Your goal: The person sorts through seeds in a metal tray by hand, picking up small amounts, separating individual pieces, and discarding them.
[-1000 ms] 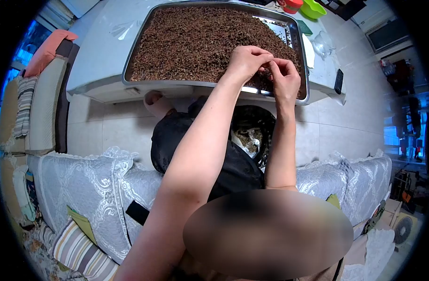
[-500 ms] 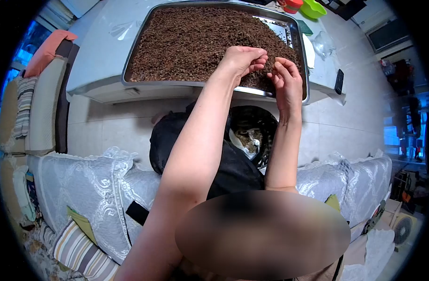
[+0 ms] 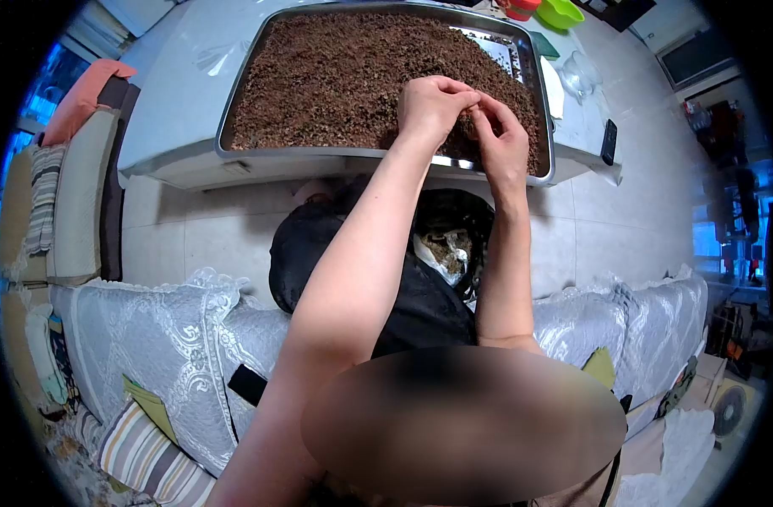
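A large metal tray [image 3: 221,139] stands on the table, mostly covered by a layer of small reddish-brown dried pieces [image 3: 336,76]. Over the tray's front right part, my left hand [image 3: 433,106] is closed in a pinch, its fingertips meeting those of my right hand [image 3: 500,135]. The right hand is pinched too, thumb against fingers. Whatever lies between the fingertips is too small to make out. Bare metal shows at the tray's back right corner.
Below the table edge, between my legs, is a dark bin [image 3: 479,215] with scraps inside. On the table [image 3: 171,110] are a black remote [image 3: 609,142], a clear plastic item [image 3: 579,76], a green bowl [image 3: 560,13] and a red container [image 3: 522,8].
Half a second ago my hands were apart; now their fingertips have come together again, with the right hand moved left. The bin shows slightly less than before.
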A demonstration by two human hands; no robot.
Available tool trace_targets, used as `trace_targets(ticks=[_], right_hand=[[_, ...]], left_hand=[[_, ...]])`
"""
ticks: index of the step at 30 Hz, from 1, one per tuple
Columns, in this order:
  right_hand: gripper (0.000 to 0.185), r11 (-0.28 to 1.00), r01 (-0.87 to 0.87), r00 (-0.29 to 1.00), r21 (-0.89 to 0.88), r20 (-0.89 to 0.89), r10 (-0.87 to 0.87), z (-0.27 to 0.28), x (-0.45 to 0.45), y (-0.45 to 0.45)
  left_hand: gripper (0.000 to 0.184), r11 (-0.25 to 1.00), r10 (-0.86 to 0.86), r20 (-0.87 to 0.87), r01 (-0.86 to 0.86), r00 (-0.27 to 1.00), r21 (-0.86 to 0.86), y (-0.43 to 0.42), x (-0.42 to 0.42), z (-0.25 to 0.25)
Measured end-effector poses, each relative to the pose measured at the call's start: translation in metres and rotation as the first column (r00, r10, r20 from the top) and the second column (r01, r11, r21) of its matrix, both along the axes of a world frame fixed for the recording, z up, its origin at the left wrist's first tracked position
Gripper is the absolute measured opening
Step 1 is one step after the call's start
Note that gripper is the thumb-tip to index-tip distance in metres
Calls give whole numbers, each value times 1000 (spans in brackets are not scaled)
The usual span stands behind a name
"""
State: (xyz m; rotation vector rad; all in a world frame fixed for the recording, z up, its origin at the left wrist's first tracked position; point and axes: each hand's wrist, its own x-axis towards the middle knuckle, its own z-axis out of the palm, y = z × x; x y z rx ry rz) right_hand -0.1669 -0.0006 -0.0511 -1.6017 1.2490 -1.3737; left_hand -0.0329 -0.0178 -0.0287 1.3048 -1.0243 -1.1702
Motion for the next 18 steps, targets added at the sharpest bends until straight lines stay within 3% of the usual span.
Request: trace_targets(ticks=[2, 3, 12, 18], right_hand=[[23, 999, 20, 1000, 31, -19, -20, 2, 2, 1], [21, 999, 30, 999, 27, 27, -31, 4, 4, 3], [13, 992, 104, 986, -66, -128, -112, 4, 7, 7], [13, 997, 78, 996, 19, 44, -79, 5, 0, 5]], left_hand=[[16, 999, 42, 133, -42, 990, -4, 0, 0, -3], [16, 1000, 20, 121, -21, 992, 10, 0, 1, -4], [18, 999, -44, 131, 43, 990, 13, -4, 7, -7], [19, 995, -86, 232, 73, 969, 63, 4, 5, 10]])
